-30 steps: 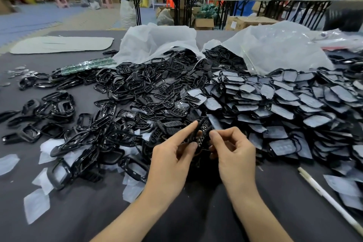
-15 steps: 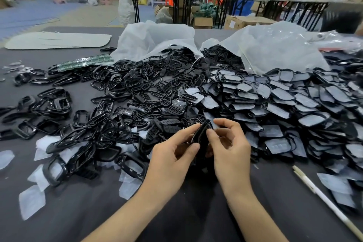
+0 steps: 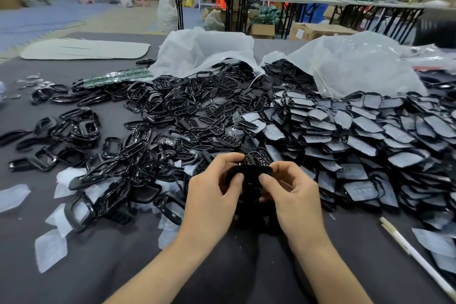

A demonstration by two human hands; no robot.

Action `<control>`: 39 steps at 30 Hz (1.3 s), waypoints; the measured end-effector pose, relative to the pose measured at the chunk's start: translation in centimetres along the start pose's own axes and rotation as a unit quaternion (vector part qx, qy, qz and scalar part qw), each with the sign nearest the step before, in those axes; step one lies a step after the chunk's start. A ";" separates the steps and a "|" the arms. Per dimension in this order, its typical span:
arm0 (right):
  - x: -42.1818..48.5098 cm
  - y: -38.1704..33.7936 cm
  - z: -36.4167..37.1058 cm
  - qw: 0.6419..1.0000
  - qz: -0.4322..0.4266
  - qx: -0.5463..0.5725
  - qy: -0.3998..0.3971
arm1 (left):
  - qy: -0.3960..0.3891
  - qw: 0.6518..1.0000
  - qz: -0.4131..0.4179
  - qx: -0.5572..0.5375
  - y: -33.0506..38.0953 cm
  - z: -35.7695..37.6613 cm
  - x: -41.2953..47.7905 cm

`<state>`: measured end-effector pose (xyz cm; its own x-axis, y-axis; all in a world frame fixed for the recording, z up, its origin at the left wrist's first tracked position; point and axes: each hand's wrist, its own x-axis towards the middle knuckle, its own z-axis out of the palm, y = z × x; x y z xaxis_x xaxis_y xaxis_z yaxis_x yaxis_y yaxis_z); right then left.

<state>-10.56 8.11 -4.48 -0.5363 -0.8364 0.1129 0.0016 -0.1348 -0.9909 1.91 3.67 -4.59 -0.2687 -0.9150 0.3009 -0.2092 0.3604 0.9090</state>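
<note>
Black plastic frame [image 3: 248,171] sits between my two hands, held up just in front of the near edge of the heap, with a gridded insert [image 3: 257,159] against its upper rim. My left hand [image 3: 212,201] is curled round the frame's left end, thumb on the front edge. My right hand [image 3: 293,196] pinches the right end between thumb and bent fingers. My fingers cover the joint, so I cannot tell whether the insert is seated or only resting there.

I think the risk lies in that joint. If I press with the insert slightly skewed, it could jam crooked or a thin rib could snap. If I squeeze unevenly, the frame could twist and the insert could pop out. A dropped piece would vanish among the loose black frames [image 3: 111,173] to my left or the spare inserts [image 3: 209,126] just beyond my knuckles, all the same colour.

To my right the film-covered backs [image 3: 370,136] spill from a clear bag [image 3: 357,61], and a careless elbow could send them sliding. Peeled film scraps [image 3: 49,249] lie on the grey table [image 3: 98,284], and a white pen [image 3: 419,258] lies near my right forearm.
</note>
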 end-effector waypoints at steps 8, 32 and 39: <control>0.2 -0.3 -1.1 0.997 0.014 -0.069 -0.025 | -0.043 0.999 0.001 0.020 -0.3 -0.5 0.5; -0.5 -1.4 -1.4 0.970 0.019 -0.229 -0.077 | -0.215 0.971 0.038 0.102 0.1 -2.0 0.7; -0.6 -1.7 -1.5 0.956 -0.066 -0.272 -0.093 | -0.257 0.965 -0.017 0.056 -0.8 -1.7 0.7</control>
<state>-11.47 9.64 -2.93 -0.3424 -0.9180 0.2003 -0.5211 0.0081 -0.8535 3.44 2.47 -4.60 -0.6840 -0.7268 0.0627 -0.3185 0.3748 0.8707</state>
